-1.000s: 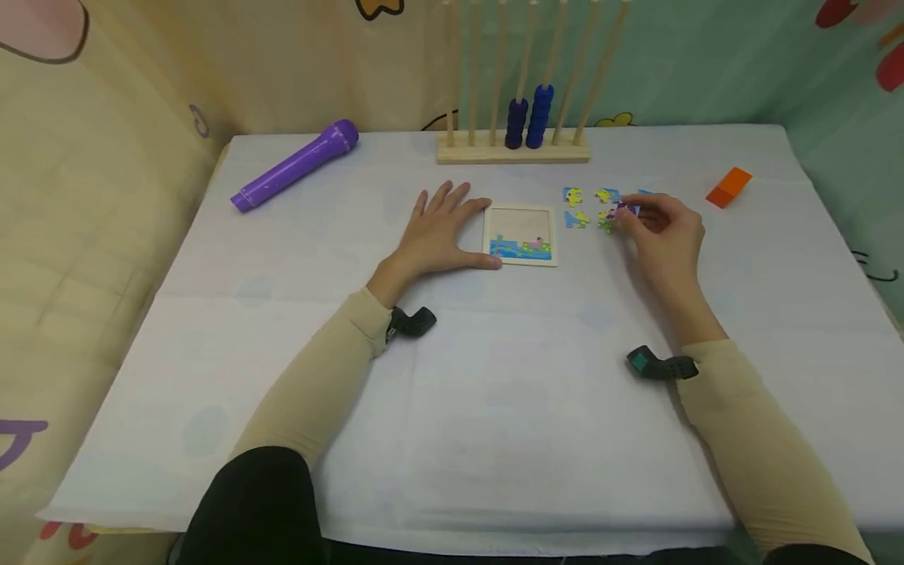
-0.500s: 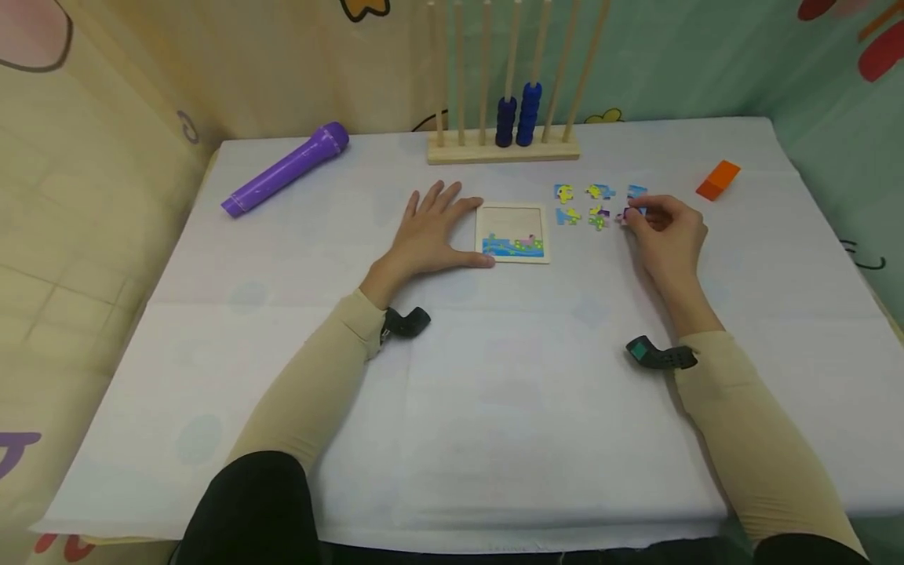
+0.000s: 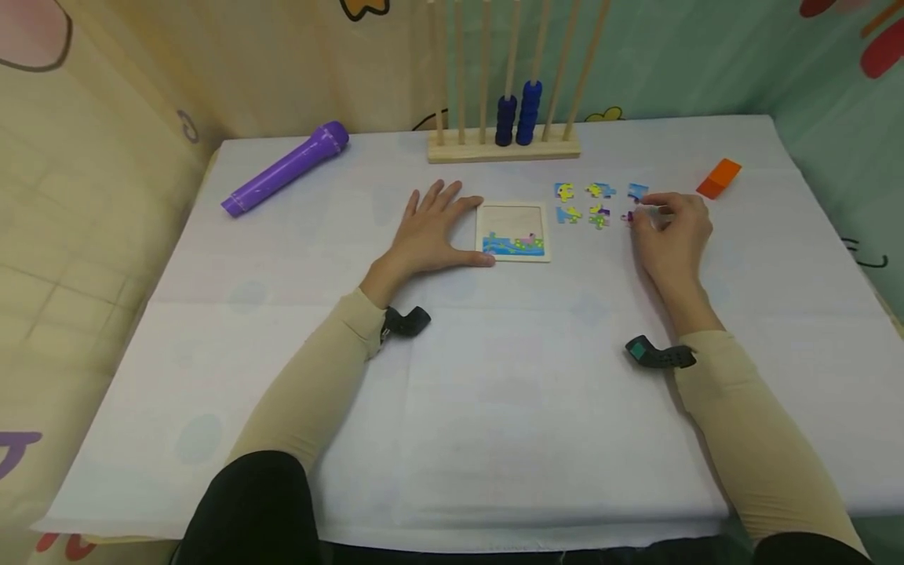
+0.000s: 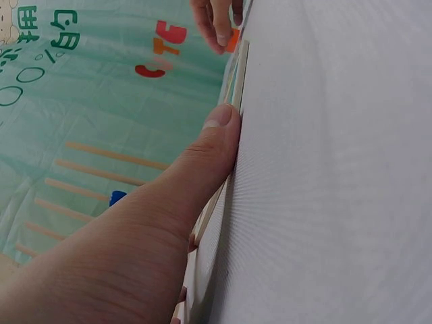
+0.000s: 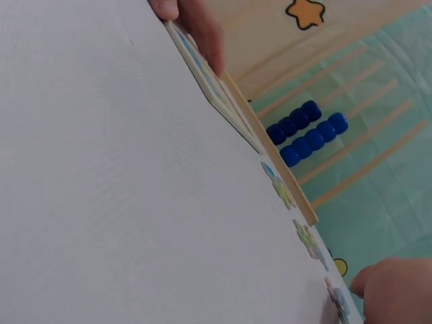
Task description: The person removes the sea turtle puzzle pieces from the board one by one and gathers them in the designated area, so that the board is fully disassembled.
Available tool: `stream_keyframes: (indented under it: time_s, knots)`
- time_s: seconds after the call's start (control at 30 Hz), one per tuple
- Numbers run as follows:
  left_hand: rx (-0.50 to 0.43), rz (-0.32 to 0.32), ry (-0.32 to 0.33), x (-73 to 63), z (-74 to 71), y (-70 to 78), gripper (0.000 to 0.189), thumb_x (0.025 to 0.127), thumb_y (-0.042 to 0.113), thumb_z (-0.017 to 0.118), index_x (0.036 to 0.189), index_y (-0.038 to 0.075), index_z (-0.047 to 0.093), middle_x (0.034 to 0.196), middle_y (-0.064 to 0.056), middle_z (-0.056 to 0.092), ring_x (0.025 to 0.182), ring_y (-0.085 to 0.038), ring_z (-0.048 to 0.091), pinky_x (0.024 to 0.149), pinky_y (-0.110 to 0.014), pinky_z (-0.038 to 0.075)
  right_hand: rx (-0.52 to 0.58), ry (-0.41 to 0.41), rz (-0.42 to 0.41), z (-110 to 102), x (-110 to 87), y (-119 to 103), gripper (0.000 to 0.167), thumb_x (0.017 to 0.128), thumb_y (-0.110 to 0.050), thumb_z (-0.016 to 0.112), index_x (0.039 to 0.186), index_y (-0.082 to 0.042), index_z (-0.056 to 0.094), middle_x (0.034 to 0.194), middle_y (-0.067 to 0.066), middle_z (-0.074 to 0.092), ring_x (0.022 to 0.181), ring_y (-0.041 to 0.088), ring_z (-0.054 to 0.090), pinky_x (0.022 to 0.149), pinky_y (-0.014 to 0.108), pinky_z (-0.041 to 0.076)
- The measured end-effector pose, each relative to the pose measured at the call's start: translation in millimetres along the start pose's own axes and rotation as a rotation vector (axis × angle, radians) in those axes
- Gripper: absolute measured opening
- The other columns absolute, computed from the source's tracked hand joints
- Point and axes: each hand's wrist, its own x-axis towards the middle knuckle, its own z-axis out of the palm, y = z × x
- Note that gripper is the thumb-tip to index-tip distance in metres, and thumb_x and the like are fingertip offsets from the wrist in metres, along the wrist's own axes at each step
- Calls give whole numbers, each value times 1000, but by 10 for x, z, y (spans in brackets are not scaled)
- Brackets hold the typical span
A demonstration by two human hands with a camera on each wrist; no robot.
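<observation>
My left hand, fingers spread and straight, rests at the left side of a small wooden puzzle frame. Its thumb lies along the near edge, and the index fingertip is at the far left corner. Joined pieces with a blue and green picture fill the frame's lower part; bare wood shows above. My right hand has thumb and index finger curled at a purple-marked puzzle piece, pinching it at the table while its right part is hidden. Other loose pieces lie in two rows beside the frame.
Behind the frame stands a wooden counting rack with upright rods and blue beads. A purple toy microphone lies at the back left, and an orange block at the back right. White cloth covers the table.
My right hand has moved slightly right with the purple-marked piece, uncovering the blue piece behind it. The left hand stays at the frame. The head view has shifted a little.
</observation>
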Motion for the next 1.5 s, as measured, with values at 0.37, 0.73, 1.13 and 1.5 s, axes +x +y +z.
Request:
stream_keyframes:
  time_s: [0.37, 0.73, 1.13, 1.5]
  knots:
    - [7, 0, 10, -14, 6, -16, 109, 75, 85, 72, 165, 37, 33, 179, -3, 12, 166, -29, -2, 132, -55, -9, 103, -50, -211, 225, -137, -222, 25, 102, -17, 68, 122, -4, 75, 118, 16, 67, 107, 24, 60, 86, 22, 42]
    - [14, -1, 17, -2, 8, -32, 109, 75, 84, 73, 165, 37, 33, 179, -2, 12, 166, -27, -3, 132, -54, -9, 179, -149, -276, 440, -280, -441, 25, 101, -16, 71, 123, -4, 75, 116, 15, 69, 102, 26, 63, 81, 17, 43]
    - [22, -10, 16, -18, 18, -2, 108, 76, 84, 73, 164, 36, 35, 178, -5, 15, 166, -30, 0, 132, -56, -6, 269, -199, -429, 762, -337, -669, 21, 104, -19, 69, 114, -3, 78, 101, 15, 71, 99, 28, 59, 88, 33, 38]
    - [40, -14, -16, 4, -7, -10, 109, 77, 85, 70, 166, 37, 30, 179, -3, 10, 166, -28, -4, 132, -55, -9, 215, -336, -451, 817, -365, -772, 22, 105, -21, 67, 117, -6, 78, 103, 12, 68, 95, 26, 55, 84, 35, 38]
